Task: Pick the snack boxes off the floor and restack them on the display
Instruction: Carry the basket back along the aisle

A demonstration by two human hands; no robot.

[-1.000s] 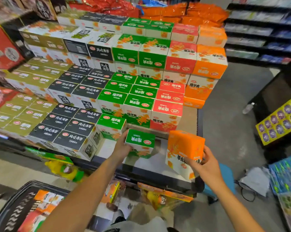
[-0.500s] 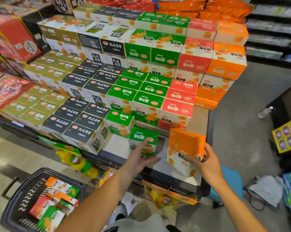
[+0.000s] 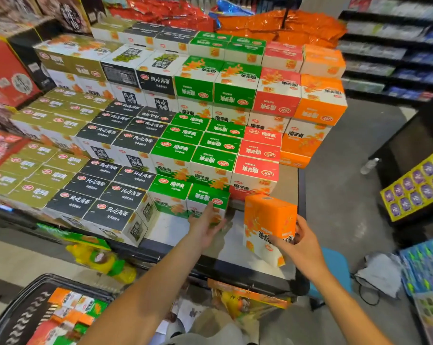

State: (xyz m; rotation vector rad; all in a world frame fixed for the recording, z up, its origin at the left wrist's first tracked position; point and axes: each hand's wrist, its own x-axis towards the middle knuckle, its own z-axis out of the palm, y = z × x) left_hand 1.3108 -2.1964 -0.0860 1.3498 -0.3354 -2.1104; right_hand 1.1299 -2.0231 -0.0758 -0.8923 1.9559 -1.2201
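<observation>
Both forearms are bare — no sleeves, watch, bracelet or rings show on the left hand or right hand. Below the arms, at the lower edge of view, sits pale grey-beige clothing — its kind cannot be told.

Both arms outstretched; left hand flat-fingered, right hand gripping.

Left hand covers the green box front; basket below it cut off by frame edge; shelf goods far behind blurred.
</observation>
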